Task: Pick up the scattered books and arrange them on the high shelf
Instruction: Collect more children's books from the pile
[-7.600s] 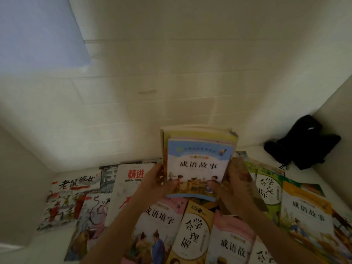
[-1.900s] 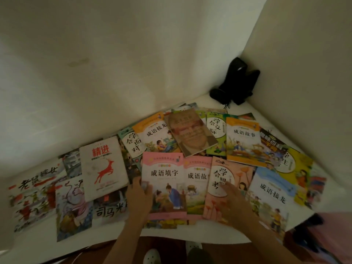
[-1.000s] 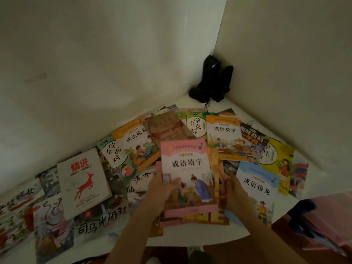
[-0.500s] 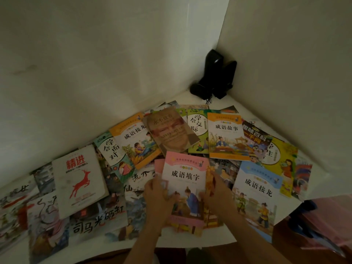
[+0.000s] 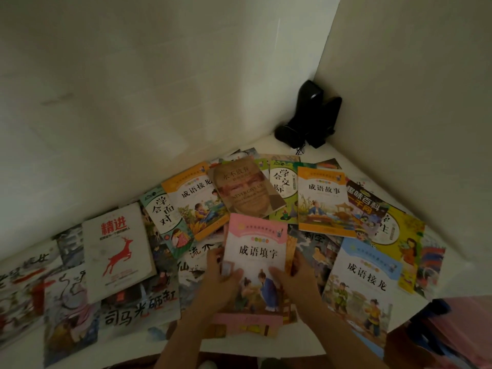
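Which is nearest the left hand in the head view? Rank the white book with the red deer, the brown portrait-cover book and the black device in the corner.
1. White book with the red deer, to the left.
2. Brown portrait-cover book, beyond the left hand.
3. Black device in the corner, far right.

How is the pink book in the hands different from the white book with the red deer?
The pink book is gripped by the left hand and the right hand; the white deer book lies untouched among other books. The pink book's cover shows painted figures; the white deer book's shows one red deer. More books are held behind the pink book; the white deer book lies singly. Both face up and carry Chinese titles.
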Available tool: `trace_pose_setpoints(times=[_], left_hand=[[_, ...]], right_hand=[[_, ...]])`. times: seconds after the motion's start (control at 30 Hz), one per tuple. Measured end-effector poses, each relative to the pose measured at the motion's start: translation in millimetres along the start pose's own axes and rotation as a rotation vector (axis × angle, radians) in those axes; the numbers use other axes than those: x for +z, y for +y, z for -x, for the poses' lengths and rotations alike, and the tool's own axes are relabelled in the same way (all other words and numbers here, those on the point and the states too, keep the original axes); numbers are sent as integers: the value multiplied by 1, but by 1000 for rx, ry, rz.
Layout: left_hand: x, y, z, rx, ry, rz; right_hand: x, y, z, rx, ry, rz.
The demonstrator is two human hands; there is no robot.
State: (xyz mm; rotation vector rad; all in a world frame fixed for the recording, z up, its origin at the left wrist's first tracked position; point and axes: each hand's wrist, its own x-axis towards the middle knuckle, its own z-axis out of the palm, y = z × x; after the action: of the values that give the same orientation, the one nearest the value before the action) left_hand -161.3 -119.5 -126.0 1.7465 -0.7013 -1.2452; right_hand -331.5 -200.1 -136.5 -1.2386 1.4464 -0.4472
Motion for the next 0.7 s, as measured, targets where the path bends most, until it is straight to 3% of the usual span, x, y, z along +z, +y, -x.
trace_pose_setpoints(times=[0.1, 0.23, 0.47, 0.6, 0.7], left_hand=[[-11, 12, -2, 121, 15, 178], [-27, 32, -14, 271, 30, 150], [-25, 12, -16, 338, -99, 57], [-21, 19, -22, 238, 13, 194], [-26, 24, -30, 95, 117, 176]], right_hand=[[-4, -24, 5, -141, -126, -39], [1, -53, 6, -344, -146, -42], [24, -15, 13, -353, -209, -10], [27, -20, 1, -336, -160, -13], [17, -37, -6, -288, -227, 51]])
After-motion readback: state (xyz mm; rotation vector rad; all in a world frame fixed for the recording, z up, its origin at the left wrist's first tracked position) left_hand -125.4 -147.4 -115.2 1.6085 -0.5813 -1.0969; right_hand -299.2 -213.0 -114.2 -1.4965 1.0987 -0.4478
